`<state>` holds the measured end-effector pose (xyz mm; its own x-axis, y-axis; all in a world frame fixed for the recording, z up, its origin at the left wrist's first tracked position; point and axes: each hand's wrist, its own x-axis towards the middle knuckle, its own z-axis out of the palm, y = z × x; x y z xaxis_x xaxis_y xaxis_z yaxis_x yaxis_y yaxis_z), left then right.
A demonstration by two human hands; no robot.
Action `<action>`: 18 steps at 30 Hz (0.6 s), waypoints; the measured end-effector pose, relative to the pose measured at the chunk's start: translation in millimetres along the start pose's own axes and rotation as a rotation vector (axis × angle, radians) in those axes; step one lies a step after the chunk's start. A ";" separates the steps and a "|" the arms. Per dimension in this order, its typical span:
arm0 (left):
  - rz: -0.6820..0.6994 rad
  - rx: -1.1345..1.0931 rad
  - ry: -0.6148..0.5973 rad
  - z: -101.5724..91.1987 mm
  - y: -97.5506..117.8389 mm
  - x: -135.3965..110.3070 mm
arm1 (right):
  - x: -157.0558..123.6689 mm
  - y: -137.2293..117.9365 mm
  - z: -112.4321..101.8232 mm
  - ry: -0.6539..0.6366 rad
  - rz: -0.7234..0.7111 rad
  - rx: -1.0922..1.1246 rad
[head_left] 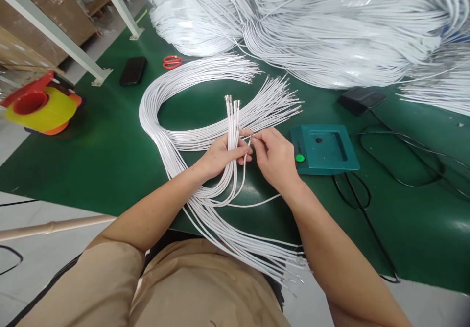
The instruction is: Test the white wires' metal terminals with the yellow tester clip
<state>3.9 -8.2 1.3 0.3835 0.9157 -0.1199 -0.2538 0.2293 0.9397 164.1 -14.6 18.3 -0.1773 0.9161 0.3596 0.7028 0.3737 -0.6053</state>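
My left hand [223, 154] is closed around a small bunch of white cables [232, 126], whose metal-tipped ends stand upright above the thumb. Just to the right, my right hand [273, 153] pinches the tip of a single white cable [245, 165] between thumb and fingers. That cable curves down from the pinch into the loop under my left hand. A long bundle of white cables [149, 106] lies in a C shape behind and left of my hands. More loose cable ends [264, 256] hang over the table's near edge, in front of my body.
Right of my hands sits a teal device [325, 165] with a green button and a black cord. Large heaps of white cable [323, 33] fill the back. Red-handled scissors [172, 62], a black flat object [132, 70] and tape rolls [44, 106] lie to the left on the green table [95, 165].
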 end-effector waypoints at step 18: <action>-0.044 0.301 0.106 -1.5 -1.2 7.8 | 10.2 26.5 -35.1 -0.227 -0.202 -0.422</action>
<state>5.9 -0.8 -1.2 0.2902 0.9398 -0.1807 0.0414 0.1763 0.9835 205.0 -0.4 30.8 -0.4501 0.8578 0.2480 0.8475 0.4979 -0.1840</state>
